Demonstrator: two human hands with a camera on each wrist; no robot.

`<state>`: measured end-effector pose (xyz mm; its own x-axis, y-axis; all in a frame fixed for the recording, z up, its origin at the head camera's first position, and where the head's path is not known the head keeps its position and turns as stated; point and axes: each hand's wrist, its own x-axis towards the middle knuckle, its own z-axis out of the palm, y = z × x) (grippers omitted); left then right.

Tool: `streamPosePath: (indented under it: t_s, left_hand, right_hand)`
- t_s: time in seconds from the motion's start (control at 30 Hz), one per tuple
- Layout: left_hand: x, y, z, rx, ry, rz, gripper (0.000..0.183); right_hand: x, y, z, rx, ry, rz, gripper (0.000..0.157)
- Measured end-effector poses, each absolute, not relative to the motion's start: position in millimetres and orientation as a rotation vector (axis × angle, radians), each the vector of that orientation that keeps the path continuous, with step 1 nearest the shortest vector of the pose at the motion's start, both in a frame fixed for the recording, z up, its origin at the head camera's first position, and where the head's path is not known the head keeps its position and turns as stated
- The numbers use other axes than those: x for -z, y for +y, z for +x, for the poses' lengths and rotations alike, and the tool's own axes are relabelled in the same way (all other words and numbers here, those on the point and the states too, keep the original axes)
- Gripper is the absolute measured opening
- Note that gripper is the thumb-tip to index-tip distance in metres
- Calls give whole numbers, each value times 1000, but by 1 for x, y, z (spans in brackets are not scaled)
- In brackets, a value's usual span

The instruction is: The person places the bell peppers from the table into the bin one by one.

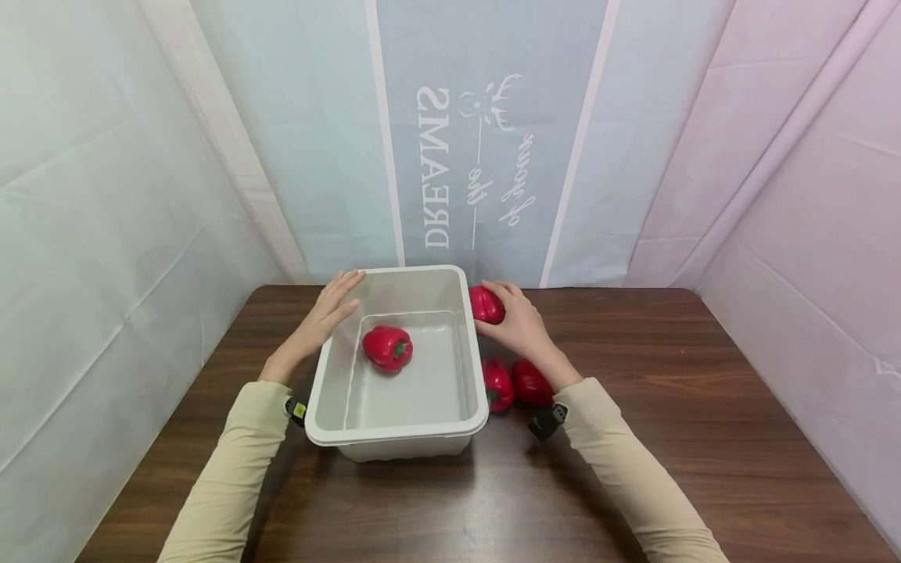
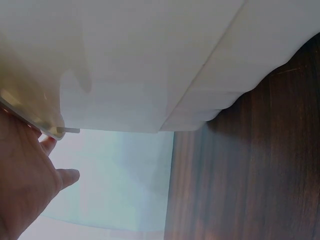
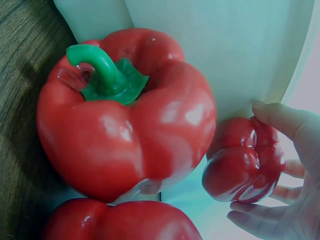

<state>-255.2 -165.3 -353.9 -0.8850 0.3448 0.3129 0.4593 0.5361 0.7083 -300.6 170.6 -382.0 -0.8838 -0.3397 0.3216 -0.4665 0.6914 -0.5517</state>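
My right hand (image 1: 519,322) grips a red bell pepper (image 1: 486,305) beside the far right side of a pale grey plastic bin (image 1: 404,432). In the right wrist view, the thumb and fingers of that hand (image 3: 295,165) curl round the held pepper (image 3: 242,160). My left hand (image 1: 325,314) rests at the bin's left rim with its fingers extended. Another red bell pepper (image 1: 385,348), green stem showing, lies inside the bin. Two more stand on the table right of the bin: one pepper (image 1: 497,385) close to its wall, the other pepper (image 1: 531,381) beside it, under my right wrist.
The dark wooden table (image 1: 676,407) carries the bin left of its middle. A pale blue printed cloth (image 1: 486,156) hangs behind the table's far edge, and white cloth walls (image 1: 91,195) stand on both sides. Wrist cameras, such as the right one (image 1: 547,422), hang below the sleeves.
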Motion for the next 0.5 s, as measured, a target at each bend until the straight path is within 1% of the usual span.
streamPosePath:
  t_s: [0.5]
  left_hand:
    - [354,-166,-255,1294,-2621,-695,51]
  right_hand:
    - [379,173,-301,-968,-2688,631,67]
